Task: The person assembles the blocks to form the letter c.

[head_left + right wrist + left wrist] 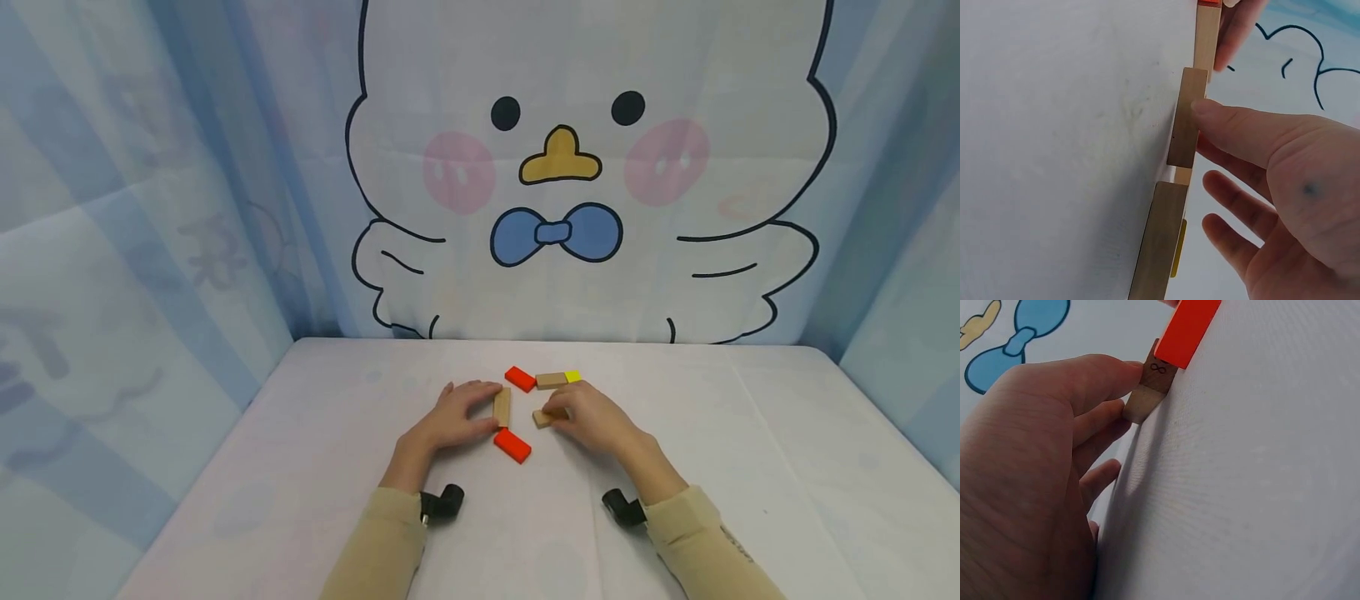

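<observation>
Pinching at left: the left hand (454, 414) grips the left wooden block (502, 407) by its ends, thumb at the near end, a finger at the far end; its remaining fingers sit apart beyond.
Pinching at right: the right hand (595, 418) holds the right wooden block (1184, 122), thumb on the face toward the wrist camera, the lower fingers loose and spread. Whether the block touches the bench (300, 517), I cannot tell.
Dark mark: the left wrist view shows a figure like an 8 on the left wooden block, just beside the red one.
Near red block: the near red block (512, 446) lies aslant at the near end of the left wooden block, seemingly touching it.
Far row: the far red block (520, 379) lies aslant, its right end against the far wooden block (551, 381); the yellow block (573, 377) sits at that block's right end.
Lower wooden block: one more, the lower wooden block (1159, 240), shows near the right hand in the right wrist view; the hand apparently hides it from the head view.
Backdrop: behind the bench hangs a curtain (600, 300) with a cartoon bird wearing a blue bow.
</observation>
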Tool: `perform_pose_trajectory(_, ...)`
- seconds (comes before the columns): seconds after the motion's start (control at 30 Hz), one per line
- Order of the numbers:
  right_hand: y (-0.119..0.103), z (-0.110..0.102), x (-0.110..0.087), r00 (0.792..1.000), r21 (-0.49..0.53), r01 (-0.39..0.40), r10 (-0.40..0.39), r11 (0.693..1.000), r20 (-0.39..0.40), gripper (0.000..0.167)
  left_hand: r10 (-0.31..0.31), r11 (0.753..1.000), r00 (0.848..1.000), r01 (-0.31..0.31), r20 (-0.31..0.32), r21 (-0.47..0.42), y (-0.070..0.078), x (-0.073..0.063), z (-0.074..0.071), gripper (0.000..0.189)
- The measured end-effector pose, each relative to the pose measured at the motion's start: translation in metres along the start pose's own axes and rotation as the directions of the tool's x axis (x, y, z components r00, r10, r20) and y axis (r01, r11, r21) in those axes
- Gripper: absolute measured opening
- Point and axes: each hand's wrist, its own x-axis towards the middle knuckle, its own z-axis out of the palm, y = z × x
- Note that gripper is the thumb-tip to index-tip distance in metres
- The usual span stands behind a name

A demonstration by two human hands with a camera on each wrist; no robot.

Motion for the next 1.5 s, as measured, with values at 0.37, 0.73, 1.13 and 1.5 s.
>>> perform_pose_trajectory(0.37,-0.001,-0.005,0.000,0.999,0.002,0.011,-0.011,1.000,0.034,0.014,0.000,1.000,1.000,0.000,0.001,-0.009,0.000,0.000,0.000,0.063)
perform_pose_trajectory(0.73,-0.004,-0.007,-0.011,0.996,0.027,-0.024,0.021,0.999,0.090,0.018,-0.004,1.000,1.000,0.004,0.002,0.001,-0.001,-0.002,0.000,0.063)
perform_pose_trajectory(1.13,-0.007,-0.008,-0.026,0.994,0.060,0.029,-0.035,0.998,0.105,0.017,-0.001,1.000,1.000,0.001,0.001,0.004,0.000,-0.002,0.000,0.063)
perform_pose_trajectory(1.5,-0.009,-0.006,-0.032,0.989,0.049,0.096,-0.100,0.994,0.109,0.016,0.014,1.000,1.000,-0.014,0.003,0.011,-0.001,-0.002,0.000,0.064)
